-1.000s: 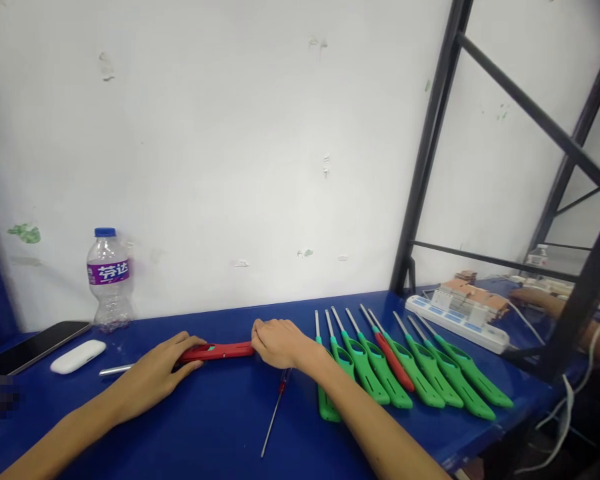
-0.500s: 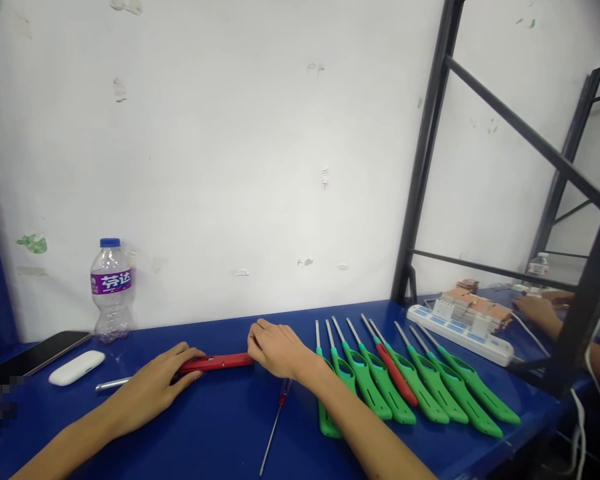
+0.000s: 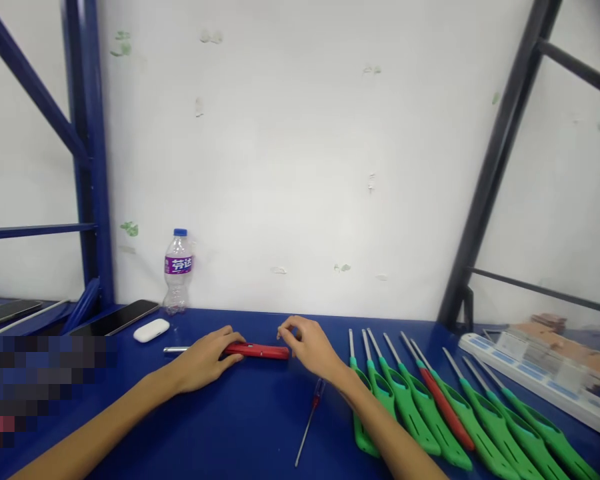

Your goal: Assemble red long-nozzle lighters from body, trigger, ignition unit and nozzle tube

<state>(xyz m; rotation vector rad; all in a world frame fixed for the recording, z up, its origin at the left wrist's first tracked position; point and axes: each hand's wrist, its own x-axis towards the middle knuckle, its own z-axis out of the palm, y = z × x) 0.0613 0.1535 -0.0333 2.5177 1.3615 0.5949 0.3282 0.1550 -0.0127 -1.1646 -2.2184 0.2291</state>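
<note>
A red long-nosed gas lighter (image 3: 265, 351) lies on the blue table, its metal tube pointing left. My left hand (image 3: 207, 357) is closed round it where the handle meets the tube, thumb on the near side. Just beyond the handle's right end, my right hand (image 3: 307, 343) is raised with thumb and fingertips pinched together. Whatever sits between those fingertips is too small to make out. Below my right wrist lies a screwdriver (image 3: 314, 405) with a clear and red handle, its shaft pointing toward me.
A row of green long-nosed lighters (image 3: 410, 413), one red lighter (image 3: 447, 408) among them, lies at right. Behind it are a white power strip (image 3: 535, 380) and stacked brownish parts (image 3: 570, 347). At left are a bottle (image 3: 179, 277), a white case (image 3: 151, 330) and a phone (image 3: 125, 317).
The view has swung left, so everything appears further right. My right hand has come off the lighter's right end and is now pinched beside it. My left hand keeps its hold.
</note>
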